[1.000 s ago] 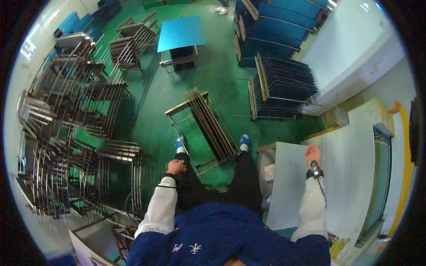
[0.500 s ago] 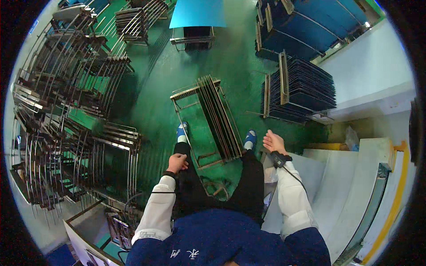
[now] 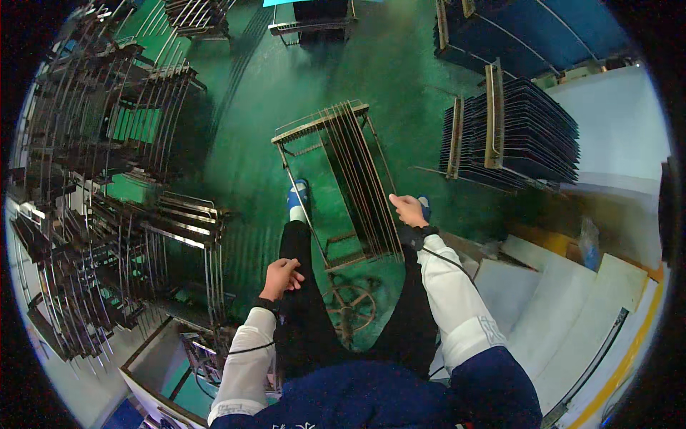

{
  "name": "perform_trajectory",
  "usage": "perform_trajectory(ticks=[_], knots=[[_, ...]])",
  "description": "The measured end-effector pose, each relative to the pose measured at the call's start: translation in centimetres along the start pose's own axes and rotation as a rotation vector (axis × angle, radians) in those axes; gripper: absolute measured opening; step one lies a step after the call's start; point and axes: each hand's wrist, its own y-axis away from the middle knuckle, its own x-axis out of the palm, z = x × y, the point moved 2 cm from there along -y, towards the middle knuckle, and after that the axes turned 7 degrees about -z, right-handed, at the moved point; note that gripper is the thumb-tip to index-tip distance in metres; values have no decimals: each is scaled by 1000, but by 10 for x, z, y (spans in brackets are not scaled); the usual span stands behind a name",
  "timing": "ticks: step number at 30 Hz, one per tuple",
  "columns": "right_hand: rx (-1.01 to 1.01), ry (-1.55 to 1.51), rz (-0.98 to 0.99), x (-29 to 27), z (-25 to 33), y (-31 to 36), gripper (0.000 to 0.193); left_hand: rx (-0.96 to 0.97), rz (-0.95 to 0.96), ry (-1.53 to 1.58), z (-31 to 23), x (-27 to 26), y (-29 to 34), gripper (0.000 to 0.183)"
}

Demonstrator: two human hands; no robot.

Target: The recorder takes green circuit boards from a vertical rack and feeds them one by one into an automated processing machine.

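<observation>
A metal rack [image 3: 325, 121] stands on the green floor between my feet. Several thin dark panels [image 3: 357, 182] sit upright in its right-hand part, side by side; its left part shows bare frame and floor. My right hand [image 3: 409, 210] is beside the rack's right edge, fingers loosely bent, with nothing visible in them; whether the fingertips touch the rack I cannot tell. Over my left thigh hovers my left hand [image 3: 282, 277], its fingers half curled and somewhat apart, holding nothing I can see. A dark band with a cable is on each wrist.
Metal racks [image 3: 182, 222] crowd the left side. On the right stands a rack of stacked dark panels [image 3: 532, 132], with a larger blue-panelled rack [image 3: 529, 32] behind it. Pale boards [image 3: 529, 300] lie at lower right. A round spoked metal base [image 3: 350, 307] is between my legs.
My right hand has moved left and forward to the rack's right edge. My left hand has shifted slightly and its fingers have loosened. The view has tilted nearer, showing more of the spoked base.
</observation>
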Motion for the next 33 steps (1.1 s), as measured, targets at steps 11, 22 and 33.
perform_trajectory(ticks=[11,22,33], knots=[[-97,89,13,29,-8,-37,43,-56,28,-47,-15,-1,-5,29],[-662,520,-153,23,24,-18,23,-82,24,-42,-21,0,-3,27],[-573,647,-21,28,31,-50,25,-89,48,2,-29,-2,-3,26]])
